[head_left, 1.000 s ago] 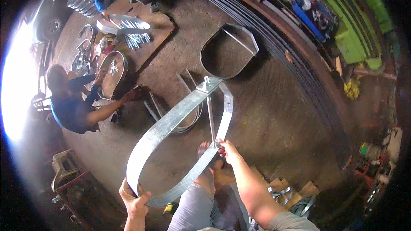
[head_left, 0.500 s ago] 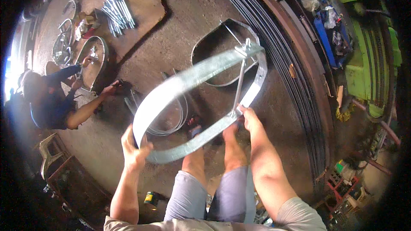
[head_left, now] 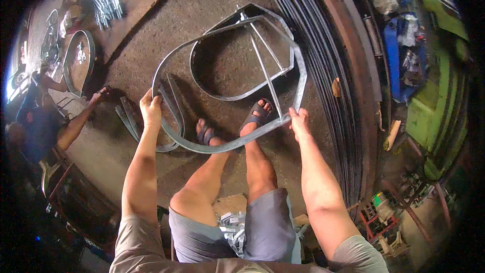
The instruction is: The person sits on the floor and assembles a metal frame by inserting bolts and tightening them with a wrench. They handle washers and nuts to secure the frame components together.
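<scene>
A large D-shaped hoop (head_left: 217,148) of galvanized flat metal strip is held up in front of me, a thin cross rod (head_left: 268,73) spanning its right part. My left hand (head_left: 150,108) is closed around the strip's left side. At the lower right corner, near the rod's end, my right hand (head_left: 299,122) grips the same strip. Beneath the held hoop, a second similar hoop (head_left: 222,98) with its own rod lies on the floor, partly overlapped in view. Some bent metal strips (head_left: 131,121) lie by my left hand's side.
Long dark rods (head_left: 323,65) run along the floor at right, beside a brown beam (head_left: 361,60). A blue container (head_left: 391,55) and green machinery (head_left: 429,116) stand beyond. At left, a co-worker (head_left: 38,116) is near another hoop (head_left: 92,60). Bundled metal rods (head_left: 106,0) lie on a board (head_left: 139,0).
The held hoop has turned from a steep tilt to flatter, its strip now seen mostly edge-on. Both hands have moved up in the view and keep their grip. The head view has shifted.
</scene>
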Tool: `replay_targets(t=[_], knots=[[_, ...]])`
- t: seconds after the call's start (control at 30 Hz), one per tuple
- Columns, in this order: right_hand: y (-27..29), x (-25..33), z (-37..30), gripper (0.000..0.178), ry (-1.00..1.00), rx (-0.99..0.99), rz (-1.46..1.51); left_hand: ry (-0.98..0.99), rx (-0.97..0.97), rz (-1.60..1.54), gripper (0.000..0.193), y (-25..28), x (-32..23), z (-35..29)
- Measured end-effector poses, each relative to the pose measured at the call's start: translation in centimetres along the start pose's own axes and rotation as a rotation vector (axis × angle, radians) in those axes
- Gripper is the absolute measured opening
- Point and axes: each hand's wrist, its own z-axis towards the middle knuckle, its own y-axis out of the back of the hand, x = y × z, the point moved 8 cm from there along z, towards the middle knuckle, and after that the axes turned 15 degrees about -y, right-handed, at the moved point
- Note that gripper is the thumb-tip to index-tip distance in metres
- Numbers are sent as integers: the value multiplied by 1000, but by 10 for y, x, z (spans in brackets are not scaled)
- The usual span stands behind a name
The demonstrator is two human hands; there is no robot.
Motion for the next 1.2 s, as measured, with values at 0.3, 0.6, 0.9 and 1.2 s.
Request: replay_targets(t=[0.3,0.6,0.9,1.2], knots=[[-14,30,119,24,103,55,119,-42,13,130,42,-80,86,82],[-47,65,156,25,159,-20,88,-45,14,63,28,-114,131,136],[-59,58,181,31,302,-251,-194,-159,103,253,25,-119,149,161],[-66,53,191,44,164,-253,-331,-97,135,299,25,-127,176,166]])
